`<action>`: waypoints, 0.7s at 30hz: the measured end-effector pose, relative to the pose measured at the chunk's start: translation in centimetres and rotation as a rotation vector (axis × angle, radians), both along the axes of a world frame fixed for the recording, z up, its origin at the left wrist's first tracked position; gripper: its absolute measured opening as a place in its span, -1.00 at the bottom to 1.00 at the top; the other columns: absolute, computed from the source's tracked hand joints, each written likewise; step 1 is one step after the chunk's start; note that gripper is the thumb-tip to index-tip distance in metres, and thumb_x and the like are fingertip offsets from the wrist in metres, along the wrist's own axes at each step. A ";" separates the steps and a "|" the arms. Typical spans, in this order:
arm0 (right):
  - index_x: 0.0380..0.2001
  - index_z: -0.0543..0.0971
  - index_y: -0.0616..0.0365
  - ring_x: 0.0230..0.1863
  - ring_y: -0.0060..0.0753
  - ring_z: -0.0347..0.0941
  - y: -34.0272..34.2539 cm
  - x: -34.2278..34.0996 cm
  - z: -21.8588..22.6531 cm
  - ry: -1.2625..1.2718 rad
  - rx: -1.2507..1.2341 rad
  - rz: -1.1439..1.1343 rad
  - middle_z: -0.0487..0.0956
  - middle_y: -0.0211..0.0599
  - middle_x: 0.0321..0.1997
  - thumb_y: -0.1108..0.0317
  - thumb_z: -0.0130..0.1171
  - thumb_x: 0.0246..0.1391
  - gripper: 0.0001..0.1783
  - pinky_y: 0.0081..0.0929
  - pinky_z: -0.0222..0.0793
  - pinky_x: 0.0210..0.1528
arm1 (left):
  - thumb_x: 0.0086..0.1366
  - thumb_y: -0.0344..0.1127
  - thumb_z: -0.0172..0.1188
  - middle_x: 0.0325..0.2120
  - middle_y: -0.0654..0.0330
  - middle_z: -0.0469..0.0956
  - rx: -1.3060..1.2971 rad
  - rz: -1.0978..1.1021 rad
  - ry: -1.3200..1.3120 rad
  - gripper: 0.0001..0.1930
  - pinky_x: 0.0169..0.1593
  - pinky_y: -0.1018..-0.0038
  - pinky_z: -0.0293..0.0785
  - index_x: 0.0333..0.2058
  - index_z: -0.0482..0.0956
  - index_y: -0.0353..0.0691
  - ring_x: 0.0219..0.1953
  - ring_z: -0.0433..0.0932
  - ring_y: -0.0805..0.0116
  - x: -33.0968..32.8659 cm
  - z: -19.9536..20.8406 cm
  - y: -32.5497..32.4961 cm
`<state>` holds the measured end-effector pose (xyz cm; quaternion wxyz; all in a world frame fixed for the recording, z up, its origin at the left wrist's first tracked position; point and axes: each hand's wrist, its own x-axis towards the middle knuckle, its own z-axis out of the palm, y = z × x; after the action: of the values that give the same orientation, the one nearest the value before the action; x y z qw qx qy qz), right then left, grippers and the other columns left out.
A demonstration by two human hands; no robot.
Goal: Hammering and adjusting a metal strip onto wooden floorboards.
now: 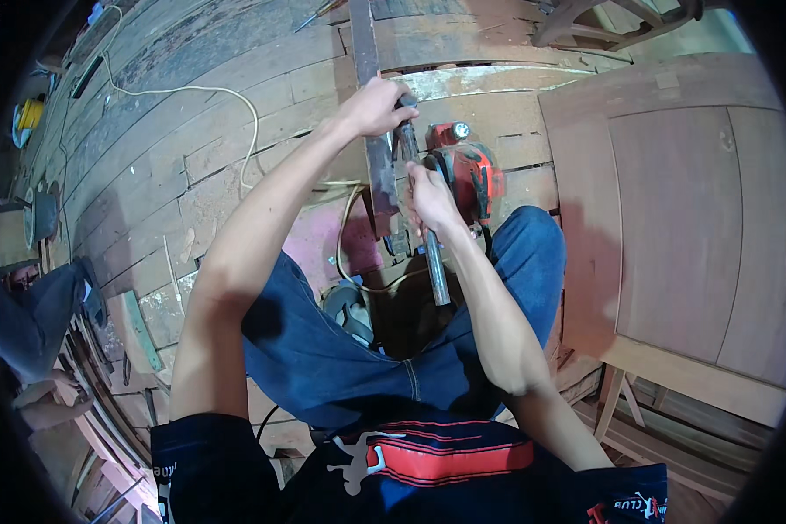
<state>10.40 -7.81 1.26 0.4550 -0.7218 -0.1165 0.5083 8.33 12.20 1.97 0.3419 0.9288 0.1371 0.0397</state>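
My left hand reaches over the narrow dark wooden board, its fingers curled round the upper end of a metal rod. Lower down, my right hand is wrapped round the same metal rod, whose grey end sticks out below my fist toward my lap. The rod slants alongside the board's right side; whether they touch I cannot tell. Close to the right of my hands rests a red and black power tool.
A large panelled wooden piece stands on the right. A pale cord snakes over the plank floor on the left. A grey tool lies between my legs. Another person's leg shows at far left. Wooden framework is at the top right.
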 end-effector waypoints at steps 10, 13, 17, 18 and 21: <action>-0.63 0.37 0.28 -0.86 -0.33 0.29 -1.2 -0.6 -3.4 0.055 -0.062 0.050 0.34 -0.25 -0.83 -0.01 -0.26 0.26 -0.42 -0.34 0.28 -0.78 | 0.18 -0.15 0.20 -0.49 -0.18 0.55 0.032 -0.068 0.137 -0.68 -0.20 0.18 0.47 -0.31 0.58 -0.36 -0.32 0.56 -0.11 -0.9 -3.8 -1.5; -0.63 0.37 0.31 -0.86 -0.34 0.29 -1.6 -0.9 -3.8 0.027 -0.039 0.047 0.34 -0.24 -0.83 -0.02 -0.25 0.26 -0.39 -0.35 0.25 -0.81 | 0.18 -0.16 0.20 -0.46 -0.21 0.55 0.018 -0.068 0.151 -0.67 -0.17 0.17 0.47 -0.28 0.58 -0.36 -0.28 0.57 -0.11 -0.6 -3.8 -1.4; -0.61 0.38 0.37 -0.84 -0.33 0.31 -1.7 -1.1 -3.2 0.004 -0.076 0.071 0.35 -0.21 -0.81 -0.02 -0.25 0.26 -0.38 -0.31 0.31 -0.77 | 0.17 -0.16 0.21 -0.48 -0.22 0.55 0.032 -0.045 0.086 -0.66 -0.19 0.17 0.48 -0.32 0.57 -0.41 -0.31 0.57 -0.12 -0.8 -3.1 -1.8; -0.60 0.39 0.38 -0.83 -0.33 0.31 -1.7 -1.2 -2.9 0.008 -0.098 0.072 0.35 -0.20 -0.80 -0.02 -0.25 0.27 -0.37 -0.32 0.33 -0.76 | 0.17 -0.15 0.21 -0.47 -0.22 0.55 0.013 -0.059 0.123 -0.66 -0.18 0.17 0.48 -0.32 0.57 -0.41 -0.30 0.57 -0.12 -0.7 -3.1 -1.8; -0.59 0.38 0.36 -0.83 -0.35 0.30 -1.6 -1.1 -2.3 0.047 -0.130 0.075 0.34 -0.24 -0.80 0.00 -0.25 0.28 -0.40 -0.35 0.35 -0.75 | 0.18 -0.14 0.20 -0.45 -0.23 0.55 -0.001 -0.063 0.199 -0.65 -0.17 0.17 0.48 -0.34 0.56 -0.41 -0.29 0.57 -0.11 -0.5 -3.4 -1.8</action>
<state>9.33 -9.37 -1.01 0.3903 -0.7331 -0.0993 0.5481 7.83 10.45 -1.39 0.3280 0.9319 0.1411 -0.0635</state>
